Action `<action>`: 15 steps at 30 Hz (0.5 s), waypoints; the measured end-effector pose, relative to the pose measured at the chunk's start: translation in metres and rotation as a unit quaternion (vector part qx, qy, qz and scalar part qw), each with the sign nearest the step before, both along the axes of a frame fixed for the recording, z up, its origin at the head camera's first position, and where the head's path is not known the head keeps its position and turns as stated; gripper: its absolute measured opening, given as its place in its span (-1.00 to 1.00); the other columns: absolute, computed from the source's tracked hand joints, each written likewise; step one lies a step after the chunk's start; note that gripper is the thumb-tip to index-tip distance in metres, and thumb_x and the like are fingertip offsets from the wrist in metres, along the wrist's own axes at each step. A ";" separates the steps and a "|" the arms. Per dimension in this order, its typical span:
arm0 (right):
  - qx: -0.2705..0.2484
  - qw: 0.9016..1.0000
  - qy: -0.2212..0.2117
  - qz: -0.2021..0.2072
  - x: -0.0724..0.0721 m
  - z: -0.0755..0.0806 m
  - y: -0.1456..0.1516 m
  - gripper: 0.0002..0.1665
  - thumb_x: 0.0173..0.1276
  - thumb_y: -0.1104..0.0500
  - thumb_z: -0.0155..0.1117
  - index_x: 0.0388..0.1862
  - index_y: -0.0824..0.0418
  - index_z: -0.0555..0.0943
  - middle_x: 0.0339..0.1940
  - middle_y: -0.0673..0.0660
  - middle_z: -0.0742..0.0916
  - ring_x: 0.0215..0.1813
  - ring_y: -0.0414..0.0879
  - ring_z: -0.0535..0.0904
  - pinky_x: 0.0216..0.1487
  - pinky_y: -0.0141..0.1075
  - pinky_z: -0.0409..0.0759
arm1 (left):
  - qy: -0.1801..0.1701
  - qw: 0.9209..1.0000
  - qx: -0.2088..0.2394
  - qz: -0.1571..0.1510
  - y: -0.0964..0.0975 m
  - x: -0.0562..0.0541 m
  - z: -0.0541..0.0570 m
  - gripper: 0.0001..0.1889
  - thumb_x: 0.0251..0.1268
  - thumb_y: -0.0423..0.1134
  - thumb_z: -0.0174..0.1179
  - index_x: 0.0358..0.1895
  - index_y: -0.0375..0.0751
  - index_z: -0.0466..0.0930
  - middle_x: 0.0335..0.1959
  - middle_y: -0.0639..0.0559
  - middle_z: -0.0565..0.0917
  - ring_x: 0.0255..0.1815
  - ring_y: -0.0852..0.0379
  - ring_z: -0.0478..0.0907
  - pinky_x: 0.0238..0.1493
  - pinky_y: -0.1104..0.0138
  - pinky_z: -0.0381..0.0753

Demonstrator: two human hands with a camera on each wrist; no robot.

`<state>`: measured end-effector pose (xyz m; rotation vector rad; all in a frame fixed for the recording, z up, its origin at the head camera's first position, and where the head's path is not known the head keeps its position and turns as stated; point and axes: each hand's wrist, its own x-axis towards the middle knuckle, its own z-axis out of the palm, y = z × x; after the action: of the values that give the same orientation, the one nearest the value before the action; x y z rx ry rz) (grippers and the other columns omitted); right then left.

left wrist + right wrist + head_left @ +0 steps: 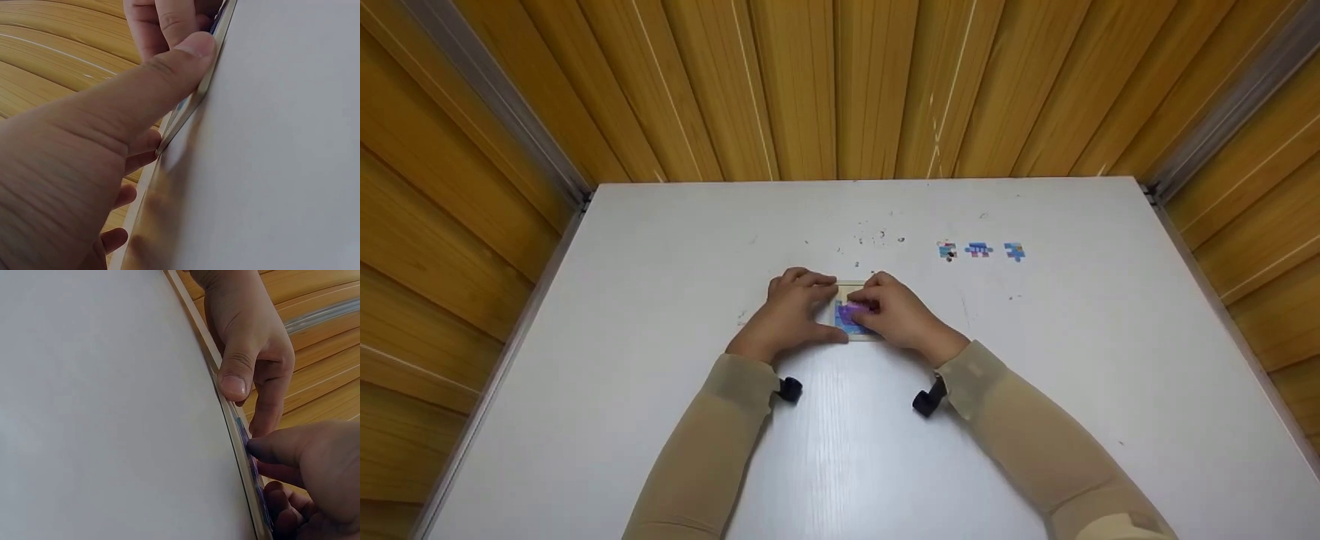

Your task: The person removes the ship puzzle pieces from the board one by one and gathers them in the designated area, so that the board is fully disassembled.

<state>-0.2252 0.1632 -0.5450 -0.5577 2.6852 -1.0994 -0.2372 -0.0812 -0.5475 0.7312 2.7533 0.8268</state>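
Note:
A small wooden puzzle tray (851,283) lies on the white table between both hands, its left part showing blue and purple puzzle pieces and a bare strip at the far side. My left hand (791,315) holds the tray's left side, thumb on the near edge and forefinger at the far corner. Over the tray, my right hand (904,315) pinches a purple puzzle piece (855,309) between thumb and fingers, low against the other pieces. In the right wrist view the right thumb (270,447) sits at the purple surface inside the rim. The right hand covers the tray's right part.
Three loose puzzle pieces lie in a row at the back right: one multicoloured (947,250), one blue and pink (979,250), one blue (1015,250). Small dark specks (883,235) dot the white table (660,247) beyond the hands. Wood-panelled walls (840,90) surround the table.

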 end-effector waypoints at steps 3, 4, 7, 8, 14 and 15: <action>0.000 1.000 0.001 0.001 0.001 -0.001 0.000 -0.54 0.66 0.09 0.45 0.40 0.28 0.78 0.14 0.18 0.66 0.14 0.03 0.62 0.32 -0.06 0.62 | -0.002 1.000 -0.003 0.001 0.000 0.000 0.000 0.03 0.15 0.30 0.70 0.65 -0.08 0.57 0.68 0.07 0.56 0.77 -0.11 0.24 0.81 -0.13 0.09; -0.001 1.000 0.000 0.001 0.001 -0.001 0.000 -0.54 0.66 0.10 0.45 0.39 0.28 0.79 0.14 0.19 0.66 0.14 0.04 0.62 0.32 -0.06 0.62 | -0.004 1.000 -0.003 0.001 0.000 0.001 0.001 0.03 0.15 0.30 0.70 0.65 -0.08 0.56 0.68 0.07 0.56 0.77 -0.10 0.23 0.81 -0.12 0.09; -0.007 1.000 0.001 -0.002 0.001 0.000 0.000 -0.55 0.64 0.11 0.47 0.37 0.28 0.80 0.12 0.19 0.67 0.13 0.04 0.62 0.31 -0.05 0.62 | -0.005 1.000 -0.003 0.003 0.000 0.001 0.001 0.03 0.15 0.29 0.71 0.65 -0.09 0.56 0.68 0.07 0.55 0.77 -0.10 0.23 0.82 -0.11 0.08; -0.010 1.000 0.000 -0.003 0.002 0.000 0.000 -0.56 0.63 0.12 0.47 0.37 0.28 0.80 0.12 0.19 0.67 0.12 0.05 0.63 0.31 -0.05 0.62 | -0.002 1.000 -0.005 0.002 0.000 0.001 0.001 0.03 0.15 0.30 0.70 0.65 -0.09 0.56 0.68 0.07 0.56 0.77 -0.10 0.23 0.81 -0.11 0.09; -0.013 1.000 0.003 -0.004 0.001 0.001 0.000 -0.56 0.62 0.12 0.49 0.36 0.26 0.81 0.08 0.17 0.69 0.06 -0.02 0.62 0.23 -0.14 0.62 | 0.007 1.000 -0.005 -0.007 -0.001 0.000 0.001 0.03 0.16 0.30 0.70 0.64 -0.11 0.57 0.68 0.05 0.56 0.76 -0.11 0.25 0.80 -0.12 0.09; -0.009 1.000 0.006 -0.003 0.001 0.001 0.000 -0.57 0.62 0.11 0.49 0.35 0.26 0.81 0.08 0.17 0.69 0.05 -0.03 0.61 0.20 -0.15 0.61 | 0.008 1.000 -0.004 -0.008 -0.001 0.000 0.001 0.03 0.16 0.30 0.70 0.64 -0.12 0.57 0.68 0.04 0.56 0.76 -0.12 0.25 0.80 -0.12 0.09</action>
<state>-0.2246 0.1627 -0.5438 -0.5614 2.6917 -1.1279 -0.2376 -0.0820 -0.5460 0.7614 2.7584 0.8109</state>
